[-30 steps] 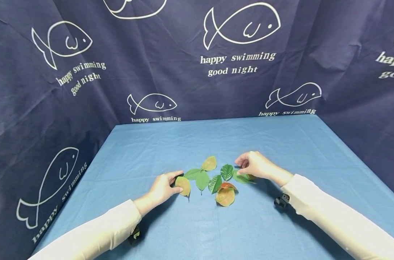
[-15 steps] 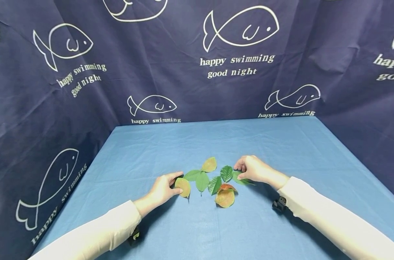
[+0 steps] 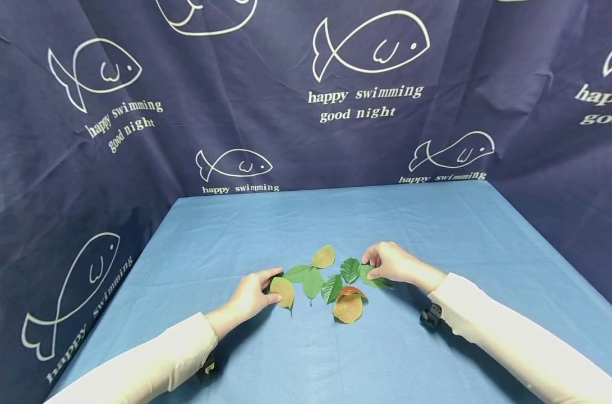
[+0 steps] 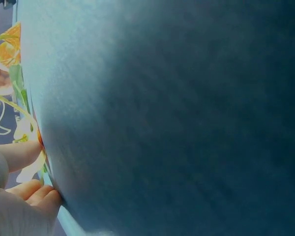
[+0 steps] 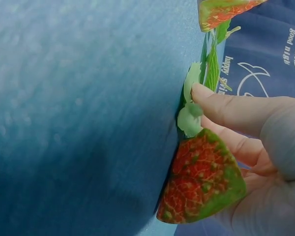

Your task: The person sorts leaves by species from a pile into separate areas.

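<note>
With its thumb on a yellow leaf (image 3: 283, 292), my left hand (image 3: 250, 294) rests on the table at the left end of a leaf arrangement; its other fingers reach out just beyond that leaf. At the opposite end, the thumb of my right hand (image 3: 392, 262) presses a green leaf (image 3: 370, 276) while its bent fingers touch down behind. Close under the right hand, a red-and-green leaf (image 5: 201, 179) stands out in the right wrist view; the head view hides it. Between the hands lie smooth green leaves (image 3: 312, 282), ribbed green leaves (image 3: 331, 288) and a yellow-green leaf (image 3: 323, 256).
A yellow-orange leaf (image 3: 348, 310) overlaps a red leaf (image 3: 350, 291) on the near side. Blue cloth (image 3: 295, 219) covers the table, and dark blue curtains (image 3: 285, 112) with white fish prints close in the back and sides.
My right hand has shifted slightly down and left, and the orange patch beside it is now covered. The left hand keeps its place; the head view has tilted slightly.
</note>
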Demonstrator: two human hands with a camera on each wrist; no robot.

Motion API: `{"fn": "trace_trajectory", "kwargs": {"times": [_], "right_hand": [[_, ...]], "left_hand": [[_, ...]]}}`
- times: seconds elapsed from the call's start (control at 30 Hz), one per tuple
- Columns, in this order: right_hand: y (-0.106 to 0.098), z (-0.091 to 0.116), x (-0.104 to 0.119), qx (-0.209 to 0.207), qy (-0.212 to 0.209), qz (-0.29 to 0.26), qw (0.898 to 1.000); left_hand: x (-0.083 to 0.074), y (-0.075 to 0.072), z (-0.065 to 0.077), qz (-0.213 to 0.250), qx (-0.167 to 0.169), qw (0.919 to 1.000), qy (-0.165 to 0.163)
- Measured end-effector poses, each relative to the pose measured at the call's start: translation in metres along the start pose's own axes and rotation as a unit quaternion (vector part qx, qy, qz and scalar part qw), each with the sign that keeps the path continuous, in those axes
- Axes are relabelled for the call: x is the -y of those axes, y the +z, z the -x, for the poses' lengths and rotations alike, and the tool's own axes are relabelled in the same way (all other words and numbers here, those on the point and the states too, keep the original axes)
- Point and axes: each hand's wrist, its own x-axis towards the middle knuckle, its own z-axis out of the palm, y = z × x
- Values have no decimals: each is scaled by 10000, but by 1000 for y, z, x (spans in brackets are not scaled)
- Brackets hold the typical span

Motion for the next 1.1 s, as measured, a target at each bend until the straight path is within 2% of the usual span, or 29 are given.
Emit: {"fn": "trace_trajectory", "kwargs": {"times": [0.33,0.77,1.1], "right_hand": [[0,-1,2,-57,160,-50,9998],[-1,0,2,-101,161,-190,9996],[-11,0,1,120,259,-916,9954]], "left_hand": [[1,1,-1,12,0,10000,-25],[1,-1,-1,-60,51,9999,132],[4,1,-2,-4,-44,9999,116]]}}
